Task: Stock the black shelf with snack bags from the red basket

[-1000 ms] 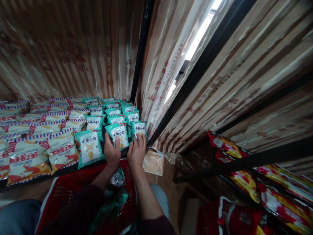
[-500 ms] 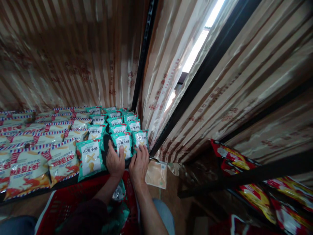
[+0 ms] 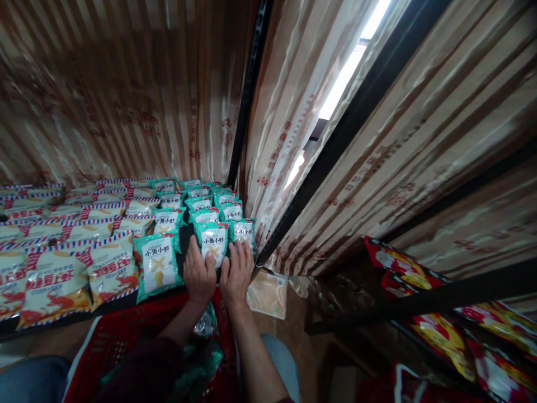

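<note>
Teal-edged snack bags stand in rows at the right end of a dark shelf. My left hand [image 3: 198, 275] touches the lower left of the front teal bag [image 3: 213, 242], thumb apart from its fingers. Beside it, my right hand [image 3: 237, 274] rests with spread fingers against the right-hand teal bag [image 3: 244, 230]. Neither hand is wrapped round a bag. Another teal bag [image 3: 158, 266] stands to the left, past a narrow dark gap. Below my forearms is a red basket [image 3: 136, 324] with more teal bags [image 3: 197, 358] inside.
White snack bags with red print [image 3: 56, 288] fill the shelf's left part. A black upright post [image 3: 312, 173] slants past the shelf's right end, before pleated curtains [image 3: 176, 95]. Red and yellow packets [image 3: 440, 336] lie at lower right. A flat clear packet [image 3: 268, 294] is on the floor.
The view has shifted slightly. My right hand's fingers have spread over the lower part of the right-hand bag. My left hand stays beside the front bag.
</note>
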Tool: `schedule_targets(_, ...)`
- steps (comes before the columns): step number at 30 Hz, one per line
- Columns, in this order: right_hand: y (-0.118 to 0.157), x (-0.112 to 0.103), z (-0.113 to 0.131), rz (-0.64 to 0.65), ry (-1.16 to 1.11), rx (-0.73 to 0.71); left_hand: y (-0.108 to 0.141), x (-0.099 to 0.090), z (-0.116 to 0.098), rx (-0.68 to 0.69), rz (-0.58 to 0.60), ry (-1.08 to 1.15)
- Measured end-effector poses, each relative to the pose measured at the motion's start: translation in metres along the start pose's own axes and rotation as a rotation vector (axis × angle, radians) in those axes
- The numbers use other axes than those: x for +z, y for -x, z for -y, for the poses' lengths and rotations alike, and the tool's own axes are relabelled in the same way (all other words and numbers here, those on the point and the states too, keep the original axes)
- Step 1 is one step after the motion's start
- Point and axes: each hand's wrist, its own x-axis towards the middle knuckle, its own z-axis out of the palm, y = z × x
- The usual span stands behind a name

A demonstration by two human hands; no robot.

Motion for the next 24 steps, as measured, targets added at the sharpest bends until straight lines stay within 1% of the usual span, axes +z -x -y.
schedule_targets(3,0.0,0.001,0.001,0.013,0.001,0.0,0.001,0.001,-0.002,0.029,0.023,-0.045)
schedule_targets(7,0.001,0.004,0.0,-0.006,-0.001,0.002,0.0,0.002,-0.003,0.048,0.044,-0.064)
schedule_targets(13,0.004,0.006,-0.003,-0.004,-0.01,-0.02,0.003,0.004,0.003,0.056,-0.005,-0.022)
schedule_targets(17,0.003,0.003,0.001,-0.006,-0.029,-0.034,0.005,0.003,0.004,0.11,-0.034,0.033)
schedule_targets(20,0.003,-0.003,0.004,-0.025,-0.059,-0.046,0.011,-0.008,-0.001,0.201,-0.012,0.07)
schedule_targets(22,0.003,-0.007,0.007,-0.04,-0.086,-0.069,0.016,-0.021,-0.005,0.275,0.032,0.091)
schedule_targets(24,0.004,-0.011,0.011,-0.051,-0.117,-0.109,0.02,-0.038,-0.007,0.317,0.06,0.088)
